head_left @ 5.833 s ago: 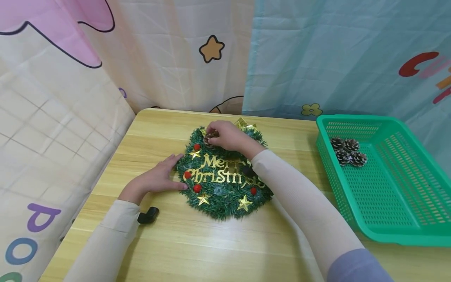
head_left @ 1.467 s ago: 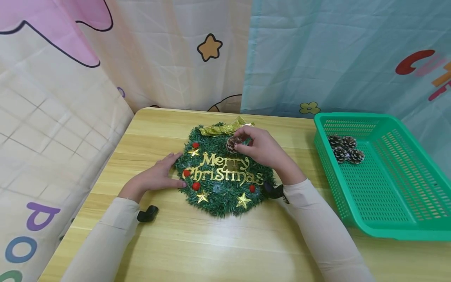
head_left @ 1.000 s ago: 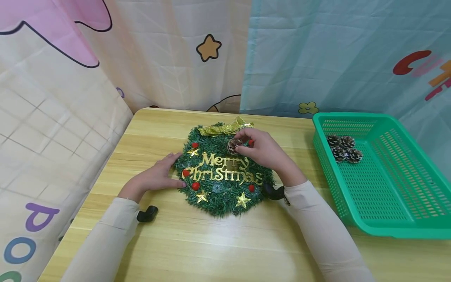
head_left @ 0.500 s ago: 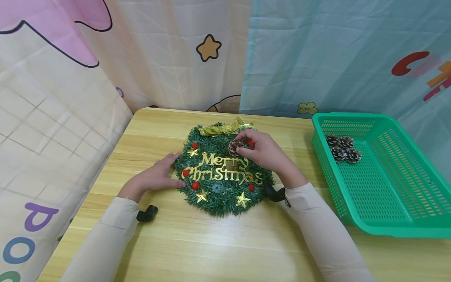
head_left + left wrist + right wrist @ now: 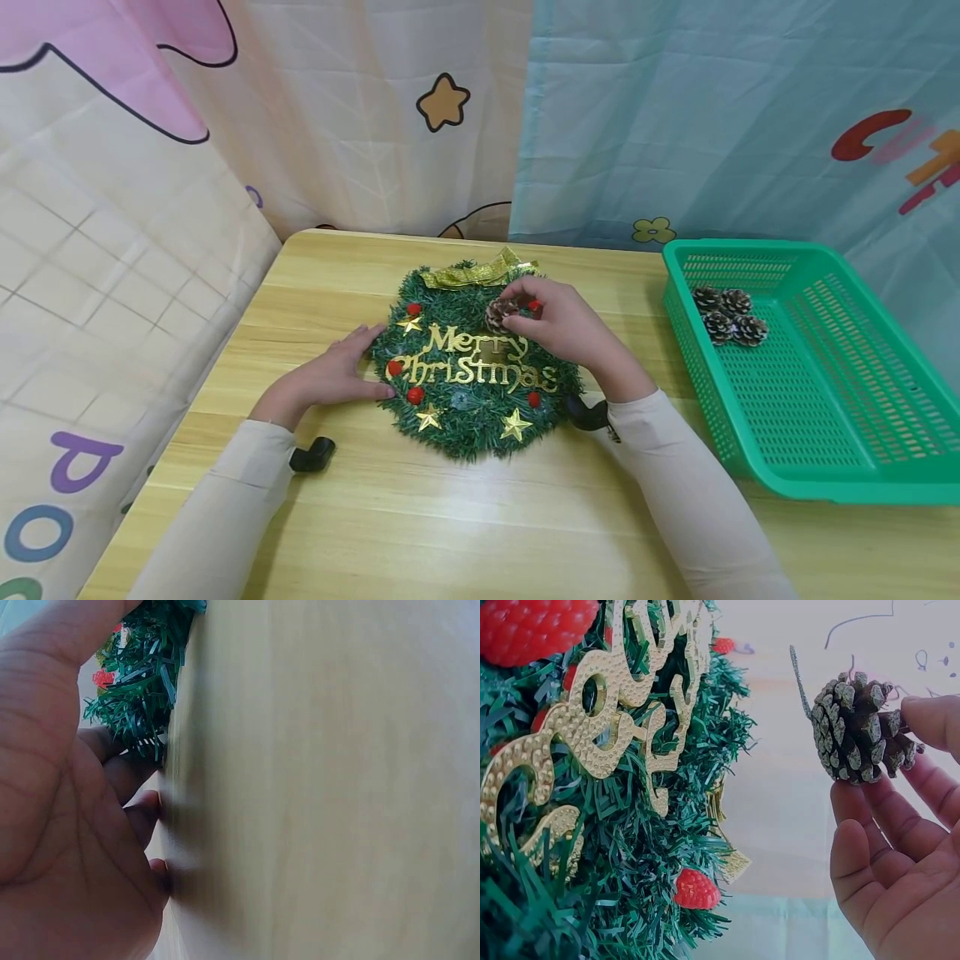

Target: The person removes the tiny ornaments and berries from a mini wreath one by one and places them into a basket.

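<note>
On the table lies a green tinsel wreath with gold "Merry Christmas" lettering, gold stars, red berries and a gold ribbon along its far edge. My right hand pinches a brown, white-tipped pine cone between thumb and fingers. In the right wrist view the cone is apart from the wreath, and a thin wire sticks out of it. My left hand rests at the wreath's left edge, thumb and fingers spread, touching the tinsel. The left wrist view shows its fingertips down on the table.
At the right stands a green plastic basket with several pine cones in its far left corner. Black wrist-camera pieces show by both wrists. Printed curtains hang behind and left of the wooden table.
Since the earliest frame my right hand has carried the pine cone from the wreath's upper left towards its upper right, uncovering the ribbon. Over the last second both hands stay nearly still.
</note>
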A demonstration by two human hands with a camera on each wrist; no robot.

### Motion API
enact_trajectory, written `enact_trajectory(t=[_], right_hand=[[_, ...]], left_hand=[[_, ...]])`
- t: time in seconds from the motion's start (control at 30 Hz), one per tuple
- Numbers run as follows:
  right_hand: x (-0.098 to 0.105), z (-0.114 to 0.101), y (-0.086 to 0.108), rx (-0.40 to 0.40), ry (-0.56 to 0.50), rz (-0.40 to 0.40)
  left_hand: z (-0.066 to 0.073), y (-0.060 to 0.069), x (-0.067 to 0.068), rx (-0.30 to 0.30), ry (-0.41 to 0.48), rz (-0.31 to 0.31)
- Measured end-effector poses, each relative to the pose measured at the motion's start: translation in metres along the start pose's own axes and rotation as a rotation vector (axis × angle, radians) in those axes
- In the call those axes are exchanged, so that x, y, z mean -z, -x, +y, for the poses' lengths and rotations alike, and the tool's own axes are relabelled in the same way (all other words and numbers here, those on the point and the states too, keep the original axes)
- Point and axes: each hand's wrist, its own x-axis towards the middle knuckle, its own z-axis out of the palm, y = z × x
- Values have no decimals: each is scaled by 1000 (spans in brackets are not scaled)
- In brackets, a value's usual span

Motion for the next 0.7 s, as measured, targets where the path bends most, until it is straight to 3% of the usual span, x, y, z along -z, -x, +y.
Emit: enact_trajectory(t=[0.37, 0.7], right_hand=[[0, -1, 4, 0, -25, -2], [2, 0, 8, 4, 14, 8]], left_hand=[[0, 1, 0, 2, 2, -2], [1, 1, 1, -2, 11, -2]])
